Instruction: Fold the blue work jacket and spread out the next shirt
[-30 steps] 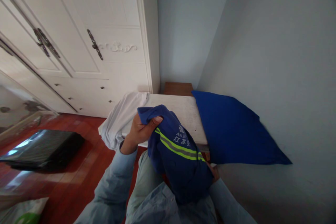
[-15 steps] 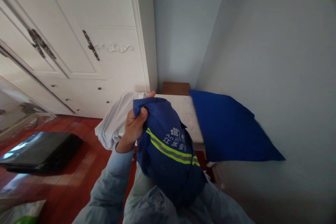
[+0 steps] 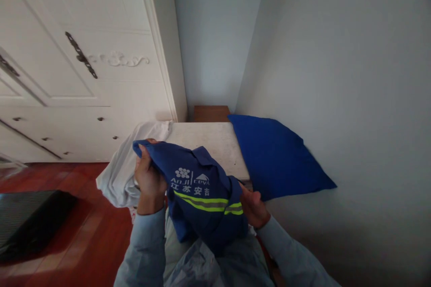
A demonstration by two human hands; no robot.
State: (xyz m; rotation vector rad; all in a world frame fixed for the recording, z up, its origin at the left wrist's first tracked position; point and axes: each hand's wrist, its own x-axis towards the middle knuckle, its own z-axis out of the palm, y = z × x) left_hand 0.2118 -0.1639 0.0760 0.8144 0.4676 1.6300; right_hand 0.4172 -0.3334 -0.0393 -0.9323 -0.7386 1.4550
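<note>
A dark blue work jacket (image 3: 202, 222) with a yellow-green and grey reflective stripe and white printed lettering hangs bunched in front of my body. My left hand (image 3: 150, 179) grips its upper left end, thumb on top of the cloth. At the jacket's right edge, beside the stripe, my right hand (image 3: 255, 206) has its fingers closed on the fabric; some of the fingertips are hidden by it. Behind the jacket is a white tabletop (image 3: 205, 136). White cloth (image 3: 126, 166) drapes over its left end, and a plain blue cloth (image 3: 279, 157) lies over its right side.
A white wardrobe (image 3: 111, 18) with dark handles stands at the left. Grey wall (image 3: 319, 76) closes off the right side. Beyond the tabletop is a brown wooden box-like piece (image 3: 211, 113). On the red wooden floor (image 3: 87, 233) lies a black flat case (image 3: 37, 219).
My right hand has come into view and taken the jacket's right edge. The left hand has moved left and down, spreading the jacket so more lettering shows. The view has turned right.
</note>
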